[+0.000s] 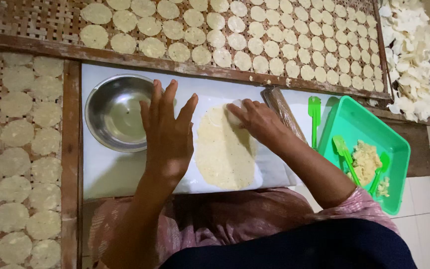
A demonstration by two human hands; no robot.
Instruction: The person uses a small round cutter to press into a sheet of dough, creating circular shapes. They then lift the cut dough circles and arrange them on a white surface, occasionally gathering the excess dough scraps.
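Left hand (pixel 167 134) spread flat at frame centre, pinning the plastic sheet (pixel 274 172) steady; right hand (pixel 255 119) pinching a cut disc (pixel 235 112) off the rolled dough sheet (pixel 225 149), beside the steel bowl (pixel 115 112).

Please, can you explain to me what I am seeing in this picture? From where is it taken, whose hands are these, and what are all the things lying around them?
The picture comes from a camera worn on a person's head, looking down, so both hands are that person's own.

The left hand lies flat and open on a white board. The right hand presses a small round white object onto a flat sheet of pale dough; what the object is cannot be told.

Beside the left hand stands a metal bowl. Behind the right hand lies a rolling pin. On the right, a green tray holds a lump of dough and green spatulas.

Woven racks around the board carry many round dough discs.
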